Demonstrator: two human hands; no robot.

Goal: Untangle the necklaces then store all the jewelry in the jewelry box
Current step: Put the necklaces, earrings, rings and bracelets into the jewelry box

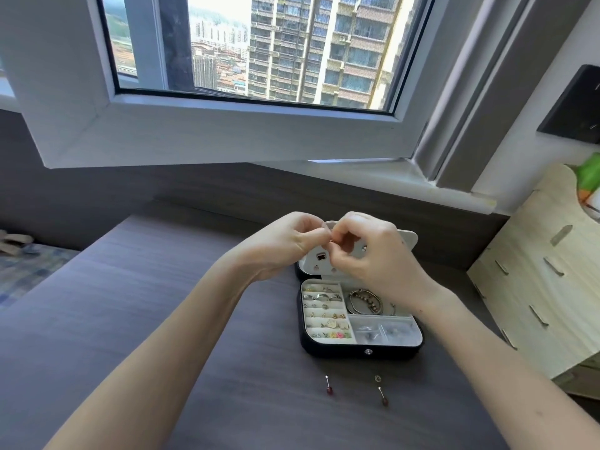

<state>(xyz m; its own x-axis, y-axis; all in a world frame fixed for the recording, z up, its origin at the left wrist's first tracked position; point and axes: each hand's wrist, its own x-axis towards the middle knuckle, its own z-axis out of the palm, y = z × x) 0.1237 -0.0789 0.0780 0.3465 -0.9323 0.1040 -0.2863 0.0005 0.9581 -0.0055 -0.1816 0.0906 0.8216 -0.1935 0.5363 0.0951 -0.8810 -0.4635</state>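
Dark tabletop spreads beside the jewelry box; left hand and right hand pinch one tiny piece.

Matt dark woodgrain table; pale plywood organizer; metal rings.

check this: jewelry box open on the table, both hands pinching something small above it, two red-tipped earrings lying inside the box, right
Not inside: the head view shows the two red-tipped earrings on the table, in front of the open jewelry box. The left hand and right hand do pinch something small above it.
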